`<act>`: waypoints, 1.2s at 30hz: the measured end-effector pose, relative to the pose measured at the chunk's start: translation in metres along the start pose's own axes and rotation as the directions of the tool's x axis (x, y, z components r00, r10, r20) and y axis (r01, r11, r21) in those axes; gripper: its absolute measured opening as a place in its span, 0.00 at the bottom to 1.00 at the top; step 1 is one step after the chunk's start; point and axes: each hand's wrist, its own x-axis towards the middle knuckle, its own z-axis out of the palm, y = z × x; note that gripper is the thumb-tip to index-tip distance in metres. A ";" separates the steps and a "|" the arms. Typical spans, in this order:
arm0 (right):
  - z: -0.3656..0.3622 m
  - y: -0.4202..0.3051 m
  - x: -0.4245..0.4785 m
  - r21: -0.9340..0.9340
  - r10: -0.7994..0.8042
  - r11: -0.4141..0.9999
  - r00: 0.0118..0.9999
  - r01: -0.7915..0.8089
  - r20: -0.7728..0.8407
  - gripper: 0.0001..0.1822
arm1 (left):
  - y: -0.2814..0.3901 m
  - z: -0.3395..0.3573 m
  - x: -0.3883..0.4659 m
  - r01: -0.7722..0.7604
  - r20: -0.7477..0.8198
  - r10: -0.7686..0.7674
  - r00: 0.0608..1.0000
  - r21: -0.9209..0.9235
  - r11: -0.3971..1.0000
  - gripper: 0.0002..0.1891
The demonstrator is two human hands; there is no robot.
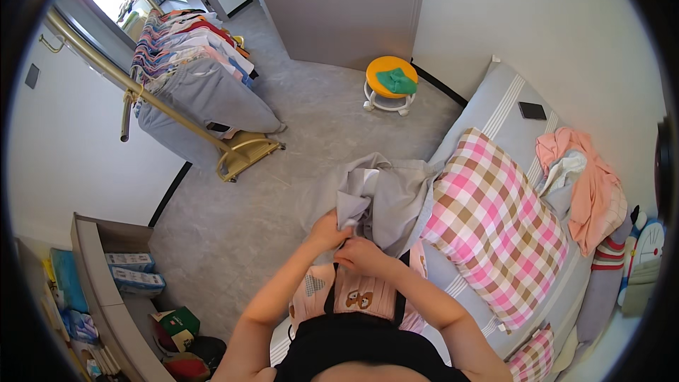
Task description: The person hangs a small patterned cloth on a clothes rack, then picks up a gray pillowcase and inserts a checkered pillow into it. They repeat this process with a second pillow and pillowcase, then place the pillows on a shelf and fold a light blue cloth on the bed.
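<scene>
A grey fabric garment [395, 207] is bunched above my lap, its far right part reaching the checked pillow on the bed. My left hand [330, 232] grips a fold at the garment's near left edge. Close beside it, my right hand [363, 259] has its fingers bent and pinched at the same edge. A small pale piece shows between the two hands, too small to make out. A white patch [370, 174] is visible among the folds. Beneath my hands lies pink cloth [356, 289] with bear prints and black straps, over my lap.
The pink-and-brown checked pillow [493, 223] lies on the grey striped bed [501, 98], near peach clothing [589, 185] and a dark flat device [532, 111]. A yellow wheeled stool [379, 66] holds green cloth [397, 81]. At left stand a gold clothes rack [175, 119] and a shelf unit [101, 276].
</scene>
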 end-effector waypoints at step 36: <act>-0.059 0.128 -0.001 -0.210 0.558 0.637 0.632 -0.742 -0.539 0.13 | -0.022 0.000 0.007 0.044 -0.204 0.093 0.975 0.585 0.810 0.21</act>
